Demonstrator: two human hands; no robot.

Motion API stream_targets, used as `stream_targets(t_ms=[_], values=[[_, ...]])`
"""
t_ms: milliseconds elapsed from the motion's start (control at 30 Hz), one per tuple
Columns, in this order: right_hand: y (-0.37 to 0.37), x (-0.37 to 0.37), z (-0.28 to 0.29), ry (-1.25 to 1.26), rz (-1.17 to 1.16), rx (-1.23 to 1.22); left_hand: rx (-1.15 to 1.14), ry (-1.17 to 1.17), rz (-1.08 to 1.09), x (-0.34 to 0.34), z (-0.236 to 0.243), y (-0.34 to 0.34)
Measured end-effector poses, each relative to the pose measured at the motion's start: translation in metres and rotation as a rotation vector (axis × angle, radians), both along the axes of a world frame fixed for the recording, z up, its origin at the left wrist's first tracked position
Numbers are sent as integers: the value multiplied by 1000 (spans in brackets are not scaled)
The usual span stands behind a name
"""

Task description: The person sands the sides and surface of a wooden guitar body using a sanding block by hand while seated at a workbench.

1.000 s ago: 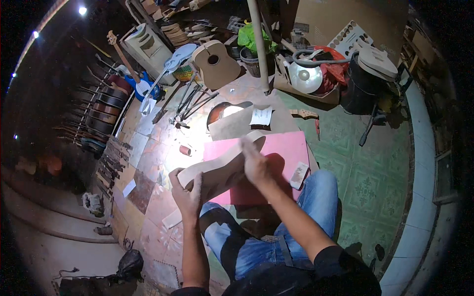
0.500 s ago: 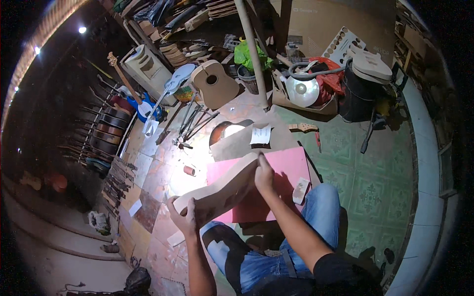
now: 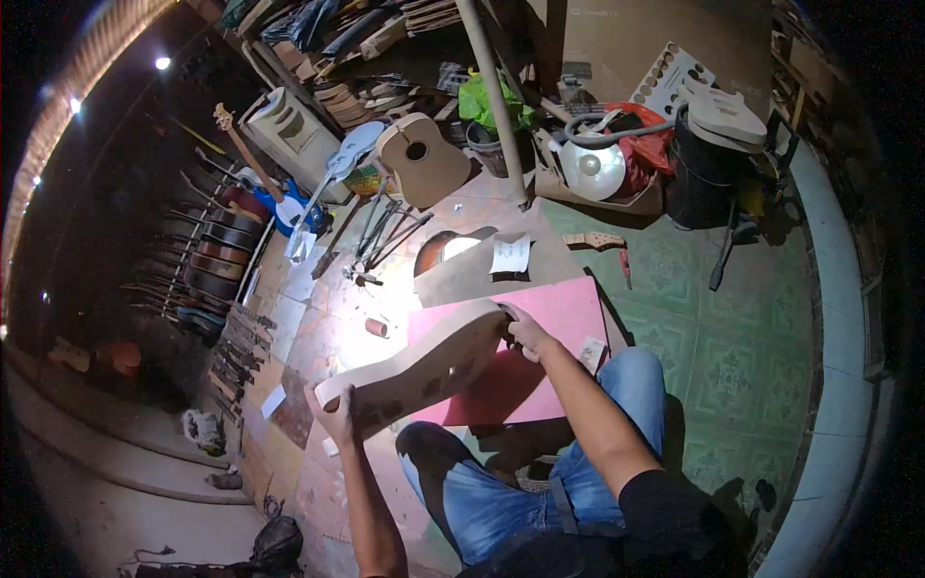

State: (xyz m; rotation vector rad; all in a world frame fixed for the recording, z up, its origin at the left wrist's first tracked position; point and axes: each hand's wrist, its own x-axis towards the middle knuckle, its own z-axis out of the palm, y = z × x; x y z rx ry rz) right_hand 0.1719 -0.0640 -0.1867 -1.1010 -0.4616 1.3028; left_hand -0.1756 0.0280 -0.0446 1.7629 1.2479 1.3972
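Observation:
A pale, unfinished wooden guitar body (image 3: 416, 362) is held up edge-on, its curved side in the light and the face toward me in shadow. Dark patches that look like cutouts show on that face. My left hand (image 3: 334, 416) grips its lower left end, thumb on the near side. At the upper right end, my right hand (image 3: 529, 334) has its fingers closed round the edge. Beneath the body lies a pink board (image 3: 567, 313), in front of my bent knees. A small pale block (image 3: 592, 351) rests at the board's right edge, near my right knee.
Beyond the board lie a grey sheet with a paper note (image 3: 511, 255), a sunburst guitar (image 3: 436, 252) and a guitar neck (image 3: 593, 240). A brown roll (image 3: 376, 328) sits on the lit floor. An acoustic guitar body (image 3: 422, 162) leans behind, near a pole (image 3: 493, 96).
Both hands have shifted the guitar body slightly left and turned it. My right hand has changed its hold, from thumb along the upper end to fingers round the edge.

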Motion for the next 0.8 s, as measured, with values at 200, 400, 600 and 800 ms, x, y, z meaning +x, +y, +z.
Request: stream_targets(t_ms=[200,400,600,800], values=[[-21,39,72,-243,-132,75,-76,-241,-151,-1,0,17],[-46,82,239,-694,-87,358,-270,-115,-379,33,-77,3],[-49,64,295,-1377,20,268,-330,-46,-315,102,-123,-56],[-36,39,279,-1373,-82,333,-131,-125,-497,126,-42,-57]])
